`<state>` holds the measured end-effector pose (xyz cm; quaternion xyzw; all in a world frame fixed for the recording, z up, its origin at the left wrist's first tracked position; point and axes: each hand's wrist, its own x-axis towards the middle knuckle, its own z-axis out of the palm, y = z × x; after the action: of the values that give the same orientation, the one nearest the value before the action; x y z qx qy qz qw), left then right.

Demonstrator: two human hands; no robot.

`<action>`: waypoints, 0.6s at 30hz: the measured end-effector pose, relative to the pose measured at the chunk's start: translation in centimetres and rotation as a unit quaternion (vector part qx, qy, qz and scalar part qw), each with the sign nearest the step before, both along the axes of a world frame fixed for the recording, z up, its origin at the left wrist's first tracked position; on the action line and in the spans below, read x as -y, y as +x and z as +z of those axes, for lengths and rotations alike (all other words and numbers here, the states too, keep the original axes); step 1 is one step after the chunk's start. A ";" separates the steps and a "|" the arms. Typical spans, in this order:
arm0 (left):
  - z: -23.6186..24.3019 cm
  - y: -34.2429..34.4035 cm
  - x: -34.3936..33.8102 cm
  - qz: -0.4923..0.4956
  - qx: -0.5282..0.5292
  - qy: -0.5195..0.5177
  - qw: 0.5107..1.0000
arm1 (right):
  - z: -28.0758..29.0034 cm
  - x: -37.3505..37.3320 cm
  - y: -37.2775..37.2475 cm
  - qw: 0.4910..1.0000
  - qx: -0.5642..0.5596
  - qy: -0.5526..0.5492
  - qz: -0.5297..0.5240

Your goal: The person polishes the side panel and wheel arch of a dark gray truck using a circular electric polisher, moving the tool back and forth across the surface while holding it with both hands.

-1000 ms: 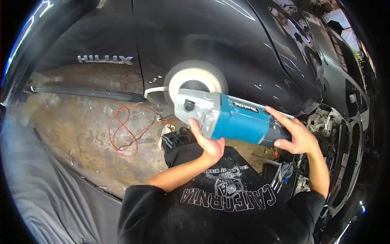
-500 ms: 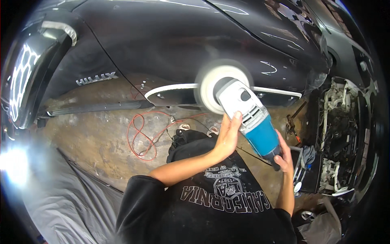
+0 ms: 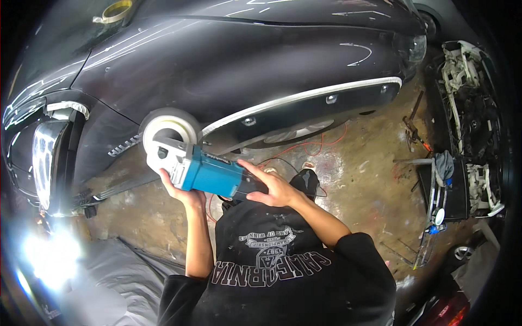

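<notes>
Nearest is the black shirt [image 3: 272, 293] of the person, and in front of it the two hands carry one blue polisher [image 3: 215, 174]. The right hand [image 3: 278, 190] holds the dark rear handle, probably to steer, while the left hand [image 3: 188, 195] supports the metal head from below, which perhaps shares the weight.

The left forearm rises almost straight; its thumb lies against the side of the head, but the other fingers are hidden under the tool, so I cannot tell if they are spread. The right forearm comes slanting from the right, with elbow outward; its visible fingers stretch over the handle, and the thumb is apart on the near side, so the handle is between them.

The round white pad [image 3: 169, 120] (its edge is blurred, so it seems to be spinning) is over the side of the dark car [image 3: 272, 60], near a chrome badge [image 3: 125, 145]. White tape [image 3: 304, 98] follows the wheel arch, apparently to protect its trim. Farther, a yellow tape roll [image 3: 117, 11] rests on the car.
</notes>
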<state>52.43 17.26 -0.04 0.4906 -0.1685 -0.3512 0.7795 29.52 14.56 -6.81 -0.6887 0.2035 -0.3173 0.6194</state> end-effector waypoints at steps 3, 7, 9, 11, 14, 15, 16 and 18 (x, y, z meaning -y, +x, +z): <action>1.2 0.2 0.6 -0.026 0.033 0.002 0.999 | 0.5 -0.7 0.3 1.000 0.012 0.008 -0.025; 3.3 -3.2 2.6 -0.083 0.035 0.059 0.994 | 0.7 -2.8 -2.5 0.993 0.052 0.031 -0.100; 3.5 -5.9 4.1 -0.114 0.041 0.082 0.989 | 0.8 -4.0 -4.5 0.985 0.076 0.064 -0.138; 2.8 -8.2 6.0 -0.164 0.083 0.080 0.980 | -0.1 -5.1 -6.3 0.965 0.122 0.121 -0.196; 2.0 -11.6 8.5 -0.257 0.137 0.119 0.949 | 0.0 -5.8 -8.1 0.933 0.187 0.170 -0.257; 2.2 -13.0 9.3 -0.297 0.203 0.120 0.925 | 0.1 -5.8 -8.4 0.923 0.199 0.172 -0.281; 2.3 -14.3 10.1 -0.328 0.266 0.115 0.899 | -0.1 -5.9 -8.6 0.914 0.210 0.173 -0.302; 3.7 -17.3 11.3 -0.355 0.300 0.116 0.878 | -0.3 -5.3 -9.1 0.897 0.237 0.177 -0.327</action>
<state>35.13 5.96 3.68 0.5665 -0.5151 -0.4572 0.4525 20.41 19.90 -7.10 -0.3664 0.3173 -0.6149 0.6221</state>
